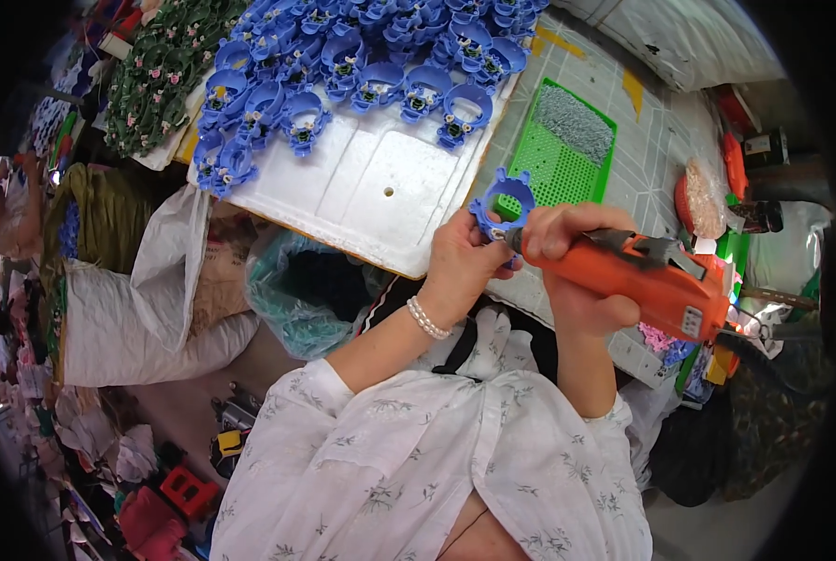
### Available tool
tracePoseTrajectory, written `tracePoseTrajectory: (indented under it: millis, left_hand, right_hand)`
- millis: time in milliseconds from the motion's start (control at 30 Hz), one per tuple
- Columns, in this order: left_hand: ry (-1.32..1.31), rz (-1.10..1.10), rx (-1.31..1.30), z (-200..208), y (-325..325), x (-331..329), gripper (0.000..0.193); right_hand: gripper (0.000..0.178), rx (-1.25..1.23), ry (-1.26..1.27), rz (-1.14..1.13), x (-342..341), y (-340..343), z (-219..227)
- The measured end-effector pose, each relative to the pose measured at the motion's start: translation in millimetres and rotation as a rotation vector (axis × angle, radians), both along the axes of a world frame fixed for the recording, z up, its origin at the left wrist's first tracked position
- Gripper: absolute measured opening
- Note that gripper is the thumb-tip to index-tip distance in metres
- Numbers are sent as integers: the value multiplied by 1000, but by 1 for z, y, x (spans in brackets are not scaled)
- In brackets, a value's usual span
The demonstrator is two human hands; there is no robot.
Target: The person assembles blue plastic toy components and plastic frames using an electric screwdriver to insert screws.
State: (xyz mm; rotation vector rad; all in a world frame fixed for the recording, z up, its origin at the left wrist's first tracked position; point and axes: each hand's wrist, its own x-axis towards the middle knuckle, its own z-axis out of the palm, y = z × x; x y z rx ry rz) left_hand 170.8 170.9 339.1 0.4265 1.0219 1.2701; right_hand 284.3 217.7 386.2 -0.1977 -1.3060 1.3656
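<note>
My left hand, with a beaded bracelet at the wrist, pinches a blue plastic ring-shaped piece near the table's front edge. In my right hand is an orange electric screwdriver, its cord running off to the right. The tool's tip points left and meets the lower part of the ring; my fingers hide the exact contact. Just beyond the ring lies a green perforated tray with a heap of small grey screw-like parts at its far end.
Many similar blue rings are piled on a white foam board ahead to the left. Dark green pieces are heaped farther left. Below the board sits a clear plastic bag. A red bowl holds pale bits at right.
</note>
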Motion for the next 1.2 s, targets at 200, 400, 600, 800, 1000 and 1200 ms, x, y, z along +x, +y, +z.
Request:
tracePoseTrajectory:
  millis: [200,400,600,800,1000,1200]
  left_hand:
    - [-126,63,58,2,5,-22,33]
    - [-333,-46,169,1,13,-31,41]
    - [-588,-160,182,7,24,-20,54]
    - [-591,-248,202,17,34,-4,63]
    - [-577,-346,180,24,39,8,66]
    - [-612,-365,156,30,43,23,65]
  right_hand:
    - [81,-106,-83,-206,23,20,9]
    - [73,-138,-201,-423,77,55,-21]
    - [41,-170,-276,-596,100,79,-28]
    - [32,-72,-437,-733,110,84,-20]
    - [38,-153,-327,-750,114,82,-19]
    - [46,-170,-369,-757,114,80,-18]
